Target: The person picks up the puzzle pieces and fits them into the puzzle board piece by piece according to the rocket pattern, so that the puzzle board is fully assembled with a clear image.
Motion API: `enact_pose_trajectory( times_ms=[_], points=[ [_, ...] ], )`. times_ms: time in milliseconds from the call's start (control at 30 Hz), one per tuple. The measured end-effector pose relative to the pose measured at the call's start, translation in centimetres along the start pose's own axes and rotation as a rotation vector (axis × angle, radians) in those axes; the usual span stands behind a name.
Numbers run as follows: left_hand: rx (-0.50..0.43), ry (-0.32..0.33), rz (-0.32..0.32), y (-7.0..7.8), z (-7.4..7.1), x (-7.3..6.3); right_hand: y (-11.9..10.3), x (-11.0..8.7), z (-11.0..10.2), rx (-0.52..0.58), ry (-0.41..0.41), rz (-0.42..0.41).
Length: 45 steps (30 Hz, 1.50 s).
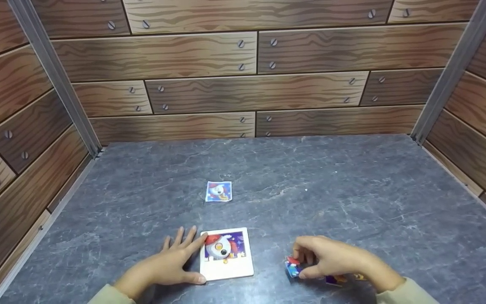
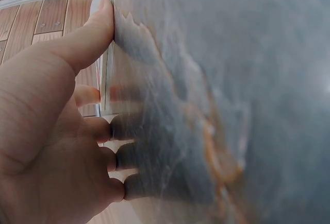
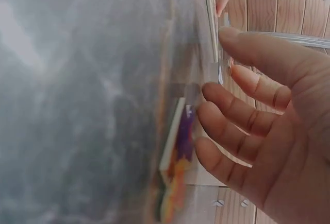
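- As the left hand (image 1: 170, 262) is touching the board (image 1: 228, 270), its fingers are lying spread.
- Right of the board, the right hand (image 1: 326, 256) is pinching a piece (image 1: 292, 269).

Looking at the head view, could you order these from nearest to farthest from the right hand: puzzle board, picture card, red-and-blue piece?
1. Red-and-blue piece: pinched in the right hand.
2. Puzzle board: to that hand's left.
3. Picture card: left, farther back.
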<state>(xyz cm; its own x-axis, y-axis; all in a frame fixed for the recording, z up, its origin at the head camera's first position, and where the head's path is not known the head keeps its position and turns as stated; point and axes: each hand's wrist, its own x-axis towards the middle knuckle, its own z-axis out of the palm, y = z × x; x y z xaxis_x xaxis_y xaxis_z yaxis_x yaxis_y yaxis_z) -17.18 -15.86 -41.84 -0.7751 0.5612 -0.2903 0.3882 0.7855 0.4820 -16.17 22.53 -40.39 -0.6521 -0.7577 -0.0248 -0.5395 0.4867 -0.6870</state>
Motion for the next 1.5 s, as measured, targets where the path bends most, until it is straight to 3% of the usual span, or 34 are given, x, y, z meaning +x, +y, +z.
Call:
enact_pose_trajectory(
  times_ms=[333, 633, 800, 1500],
  points=[
    [-0.017, 0.002, 0.007, -0.3, 0.2, 0.0, -0.4, 0.5, 0.3, 0.097, 0.029, -0.053],
    [-0.016, 0.002, -0.006, -0.4, 0.2, 0.0, -1.2, 1.6, 0.5, 0.094, 0.041, -0.025],
    [-0.020, -0.008, -0.005, -0.3, 0.2, 0.0, -1.8, 2.5, 0.9, 0.102, 0.052, -0.053],
    [-0.014, 0.000, 0.021, -0.2, -0.1, -0.1, -5.7, 9.2, 3.8, 0.018, -0.001, -0.120]
  ],
)
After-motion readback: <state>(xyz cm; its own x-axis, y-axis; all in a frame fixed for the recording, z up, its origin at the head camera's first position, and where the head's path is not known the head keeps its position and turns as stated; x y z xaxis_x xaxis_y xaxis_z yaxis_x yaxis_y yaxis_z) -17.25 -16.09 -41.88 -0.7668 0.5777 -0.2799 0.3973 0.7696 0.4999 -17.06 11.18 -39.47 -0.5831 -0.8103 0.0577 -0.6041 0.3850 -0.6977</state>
